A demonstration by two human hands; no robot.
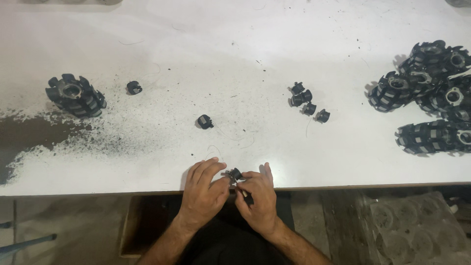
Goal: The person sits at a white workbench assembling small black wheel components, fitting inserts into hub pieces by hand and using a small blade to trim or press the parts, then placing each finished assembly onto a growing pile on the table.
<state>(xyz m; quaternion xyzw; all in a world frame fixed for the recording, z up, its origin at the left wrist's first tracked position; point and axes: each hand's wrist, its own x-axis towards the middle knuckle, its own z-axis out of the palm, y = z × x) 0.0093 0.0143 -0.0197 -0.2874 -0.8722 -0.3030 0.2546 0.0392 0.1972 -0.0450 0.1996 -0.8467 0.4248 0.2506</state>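
A white worktable (245,44) filled most of the view, its near edge running across at 6 o'clock. Dark grit (59,142) lay scattered over its surface toward 9 o'clock, thickening into a dark smear at the far left edge.

At 3 o'clock, a heap of black toothed rotor-like parts (431,93) with metal hubs was piled together, touching one another. A single part of the same kind (75,95) sat alone at 10 o'clock, well apart from the heap.

Under the table at 5 o'clock, a grey moulded tray (417,230) with round pockets showed on the floor.

Near the centre, slightly toward 2 o'clock, 4 small black caps (308,102) clustered close together. 1 more small cap (205,121) lay by itself just left of centre, and another (134,88) sat at 10 o'clock, just beside the lone rotor part. Thin wire strands curled on the table between the centre cap and the hands.

At 6 o'clock, both hands met at the table's near edge. The left hand (206,189) had its fingers curled inward, pinching a small black piece (235,174) with a metal end. The right hand (257,194) gripped the same piece from the other side, fingers bent around it, and what else it held beneath could not be made out. The piece sat between the 2 sets of fingertips, just above the table edge.
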